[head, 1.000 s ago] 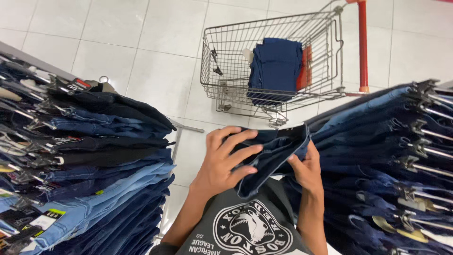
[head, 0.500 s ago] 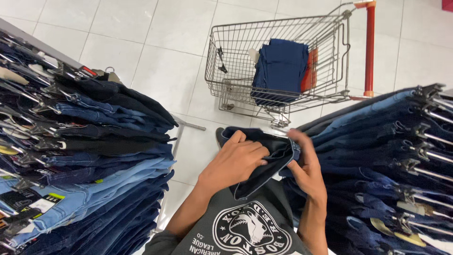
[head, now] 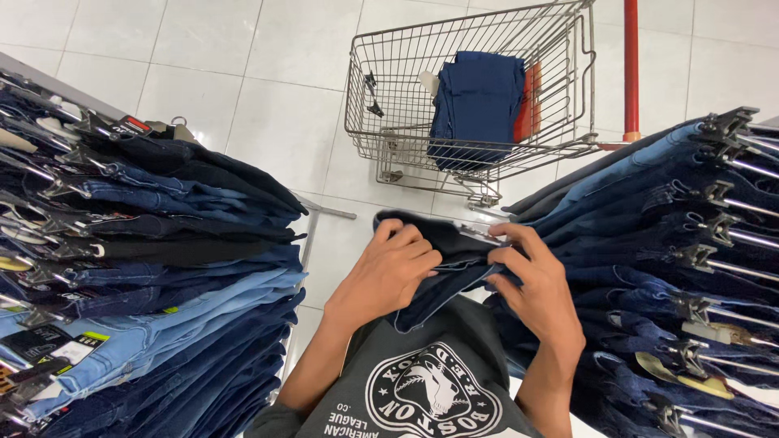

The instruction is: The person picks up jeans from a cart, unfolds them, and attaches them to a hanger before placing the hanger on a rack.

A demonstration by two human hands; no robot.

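— Dark denim, a folded pair of jeans [head: 442, 259], sits between both hands at chest height, above the grey printed shirt [head: 430, 381].

— How is it held?

— The left hand [head: 389, 272] curls over the near fold, fingers closed on the cloth. The right hand [head: 535, 288] pinches the other edge, thumb and fingers shut on it near what may be a metal clip, though that part is too small to be sure. Gripping both ends keeps the fold flat and taut.

— And around it?

— Hanging jeans on the right rack [head: 665, 268] touch the right forearm; the left rack [head: 146, 268] of blue and black denim stands just beside the left elbow. Between them is a narrow aisle of white tile floor [head: 268, 113]. Ahead, well apart, a wire shopping cart [head: 389, 97] holds a stack of navy jeans [head: 479, 97].
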